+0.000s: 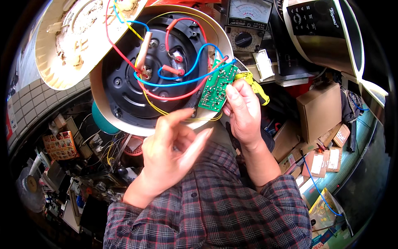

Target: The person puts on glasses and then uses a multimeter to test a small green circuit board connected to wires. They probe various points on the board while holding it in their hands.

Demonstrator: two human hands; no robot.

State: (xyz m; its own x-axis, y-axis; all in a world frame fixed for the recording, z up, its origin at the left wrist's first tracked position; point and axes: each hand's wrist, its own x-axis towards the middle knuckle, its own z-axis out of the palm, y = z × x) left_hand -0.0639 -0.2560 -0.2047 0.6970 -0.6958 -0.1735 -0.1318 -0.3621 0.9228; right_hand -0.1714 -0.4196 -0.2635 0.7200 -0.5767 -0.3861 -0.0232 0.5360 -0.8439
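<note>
A green circuit board (214, 89), its soldered side up, is pinched at its lower right edge between the thumb and fingers of my right hand (244, 114). Red wires (190, 93) and blue wires (182, 84) run from the board's top end to terminals in the black round underside (132, 106) of an appliance with a cream rim (96, 93). Just below that rim hovers my left hand (166, 147), thumb and index finger apart, holding nothing. A thin yellow wire (158, 109) passes above its fingertips. Beside my right hand lies a yellow-and-black tool (258, 89), partly hidden.
A dusty cream cover (54, 50) leans at the upper left. Beyond the board stand an analog multimeter (244, 39) and a silver-and-black appliance housing (327, 41). Cardboard boxes (319, 112) crowd the right; cluttered parts (83, 195) fill the lower left.
</note>
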